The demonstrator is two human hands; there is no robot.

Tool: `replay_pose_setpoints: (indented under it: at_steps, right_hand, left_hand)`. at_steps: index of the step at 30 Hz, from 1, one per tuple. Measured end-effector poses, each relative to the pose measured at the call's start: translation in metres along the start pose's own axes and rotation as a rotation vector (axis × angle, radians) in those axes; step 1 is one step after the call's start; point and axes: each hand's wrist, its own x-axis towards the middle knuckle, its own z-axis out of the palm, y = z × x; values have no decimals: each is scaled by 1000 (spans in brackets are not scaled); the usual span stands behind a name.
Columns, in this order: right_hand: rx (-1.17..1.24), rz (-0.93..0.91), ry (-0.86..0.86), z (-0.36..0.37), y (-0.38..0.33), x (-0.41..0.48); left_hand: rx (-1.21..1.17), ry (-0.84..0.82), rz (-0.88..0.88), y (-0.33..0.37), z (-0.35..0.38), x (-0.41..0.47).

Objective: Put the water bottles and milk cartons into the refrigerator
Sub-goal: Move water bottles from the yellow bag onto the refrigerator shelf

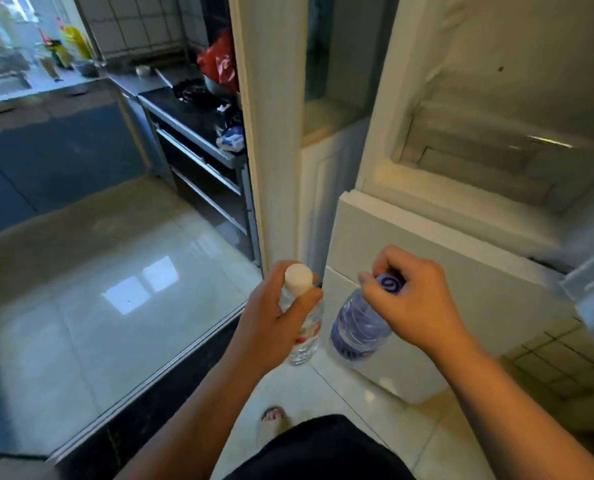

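Note:
My left hand grips a clear water bottle with a white cap and a red label, held upright by its neck. In my right hand hangs a blue-tinted water bottle with a purple cap, pinched at the cap. Both bottles are low in front of the white refrigerator, whose lower doors are shut. Its upper compartment at the upper right is open and shows pale inner walls and a shelf. No milk cartons are in view.
A white door frame post stands just left of the refrigerator. Beyond it lies a kitchen with a stove unit, a red bag and blue cabinets. The tiled floor is glossy. My foot shows below.

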Motion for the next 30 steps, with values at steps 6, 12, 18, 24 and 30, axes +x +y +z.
replay_pose_setpoints:
  at_steps: [6,12,18,24,30]
  right_hand:
    - [-145,67,200,-8,8,83]
    - [-310,71,412,-34,17,149]
    - [-343,41,695,-86,21,209]
    - [-350,-36,865,-150,29,272]
    - [-340,-108,955,-198,57,326]
  left_hand:
    - [-44,-154,165,6,-9,131]
    - [-160,-236,323,44,4,236]
    - [-226,-267,500,103,35,313]
    - [-286,-238,670,170,70,363]
    - [-327,-195,775,215,116,409]
